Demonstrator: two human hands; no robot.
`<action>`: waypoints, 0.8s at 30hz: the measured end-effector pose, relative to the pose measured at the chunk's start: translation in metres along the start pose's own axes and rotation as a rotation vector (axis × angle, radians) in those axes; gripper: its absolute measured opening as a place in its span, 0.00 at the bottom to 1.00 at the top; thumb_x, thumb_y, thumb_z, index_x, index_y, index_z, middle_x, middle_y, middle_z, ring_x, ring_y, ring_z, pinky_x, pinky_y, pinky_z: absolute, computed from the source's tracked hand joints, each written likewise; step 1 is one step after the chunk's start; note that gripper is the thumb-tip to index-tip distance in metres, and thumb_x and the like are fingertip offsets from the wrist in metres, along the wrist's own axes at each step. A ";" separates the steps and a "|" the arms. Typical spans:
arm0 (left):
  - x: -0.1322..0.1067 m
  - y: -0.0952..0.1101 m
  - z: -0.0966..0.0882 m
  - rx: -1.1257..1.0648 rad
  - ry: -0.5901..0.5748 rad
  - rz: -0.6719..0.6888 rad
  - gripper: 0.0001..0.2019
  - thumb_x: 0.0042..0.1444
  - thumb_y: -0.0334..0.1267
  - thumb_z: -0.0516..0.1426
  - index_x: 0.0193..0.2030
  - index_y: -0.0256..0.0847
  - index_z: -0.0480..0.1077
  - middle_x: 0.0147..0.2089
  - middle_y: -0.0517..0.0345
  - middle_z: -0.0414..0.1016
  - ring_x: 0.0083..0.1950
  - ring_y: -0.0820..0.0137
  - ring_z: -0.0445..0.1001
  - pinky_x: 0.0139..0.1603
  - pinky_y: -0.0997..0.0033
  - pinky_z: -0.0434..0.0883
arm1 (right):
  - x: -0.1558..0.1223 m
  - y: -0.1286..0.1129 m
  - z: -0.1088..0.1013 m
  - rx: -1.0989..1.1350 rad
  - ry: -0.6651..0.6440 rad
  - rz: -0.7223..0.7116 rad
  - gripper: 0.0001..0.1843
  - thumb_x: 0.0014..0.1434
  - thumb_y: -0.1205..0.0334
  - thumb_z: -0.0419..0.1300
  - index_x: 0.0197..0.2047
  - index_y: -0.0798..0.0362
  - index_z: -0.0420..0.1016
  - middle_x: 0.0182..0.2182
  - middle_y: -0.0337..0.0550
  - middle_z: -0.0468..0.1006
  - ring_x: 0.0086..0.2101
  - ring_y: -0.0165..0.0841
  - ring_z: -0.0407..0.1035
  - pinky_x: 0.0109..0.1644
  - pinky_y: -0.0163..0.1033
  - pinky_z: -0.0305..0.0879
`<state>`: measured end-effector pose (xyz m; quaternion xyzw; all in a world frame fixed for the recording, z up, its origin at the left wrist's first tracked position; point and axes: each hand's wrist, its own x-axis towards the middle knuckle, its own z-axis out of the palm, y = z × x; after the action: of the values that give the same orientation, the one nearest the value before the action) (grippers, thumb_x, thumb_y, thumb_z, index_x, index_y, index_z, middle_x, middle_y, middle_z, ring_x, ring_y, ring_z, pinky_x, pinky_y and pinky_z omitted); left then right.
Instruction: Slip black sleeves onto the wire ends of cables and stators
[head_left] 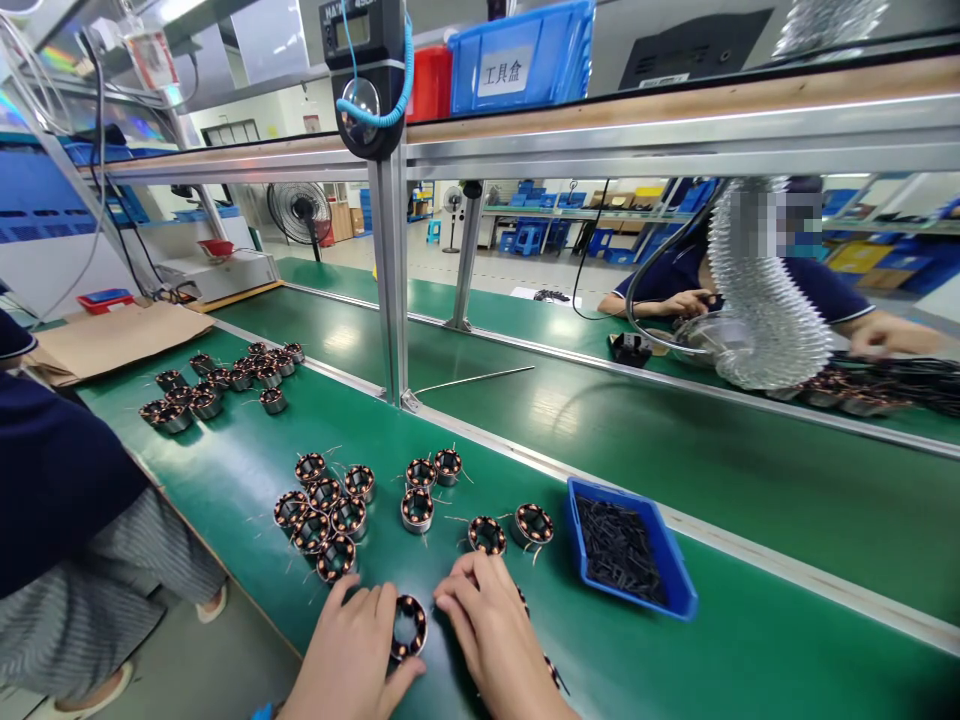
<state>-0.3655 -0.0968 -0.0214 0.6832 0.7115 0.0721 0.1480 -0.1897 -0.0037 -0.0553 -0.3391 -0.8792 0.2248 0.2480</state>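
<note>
My left hand (346,640) is closed around a ring-shaped motor stator (409,628) with copper windings, its open centre facing up. Just to its right, my right hand (495,635) has its fingers drawn together in a pinch above the bench; whatever they hold is too small or hidden to make out. Beyond my right fingertips sits another stator (487,537), and one more (533,525) stands beside it. Further stators are partly covered by my right hand. A cluster of stators (325,494) with loose wire ends lies past my left hand.
To the right, a blue tray (679,575) holds short black tubes. More stators (204,400) lie at the far left near brown cardboard (120,338). A metal post (388,300) rises from the bench. A person stands at left; another works across, behind a flexible duct (780,310).
</note>
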 end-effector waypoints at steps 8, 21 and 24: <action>-0.001 0.001 0.000 0.022 0.015 0.012 0.14 0.59 0.39 0.64 0.48 0.38 0.70 0.43 0.51 0.80 0.46 0.54 0.79 0.60 0.48 0.65 | 0.003 -0.004 0.002 -0.031 0.025 0.012 0.10 0.68 0.72 0.55 0.38 0.51 0.74 0.40 0.44 0.73 0.41 0.40 0.70 0.43 0.45 0.71; 0.001 0.004 -0.001 0.107 0.022 0.014 0.13 0.57 0.38 0.65 0.47 0.39 0.70 0.42 0.50 0.81 0.46 0.56 0.80 0.59 0.51 0.68 | 0.004 -0.008 0.000 -0.050 -0.014 -0.002 0.09 0.67 0.71 0.57 0.37 0.49 0.75 0.40 0.43 0.74 0.41 0.39 0.69 0.43 0.44 0.67; 0.000 0.007 -0.002 0.096 0.005 -0.022 0.11 0.58 0.38 0.63 0.45 0.40 0.70 0.41 0.51 0.81 0.45 0.56 0.80 0.56 0.53 0.69 | 0.000 -0.009 -0.005 0.011 -0.037 -0.035 0.07 0.67 0.69 0.57 0.38 0.49 0.75 0.40 0.43 0.73 0.41 0.39 0.68 0.44 0.44 0.67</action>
<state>-0.3596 -0.0959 -0.0173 0.6815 0.7218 0.0380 0.1143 -0.1913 -0.0085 -0.0467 -0.3180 -0.8881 0.2316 0.2377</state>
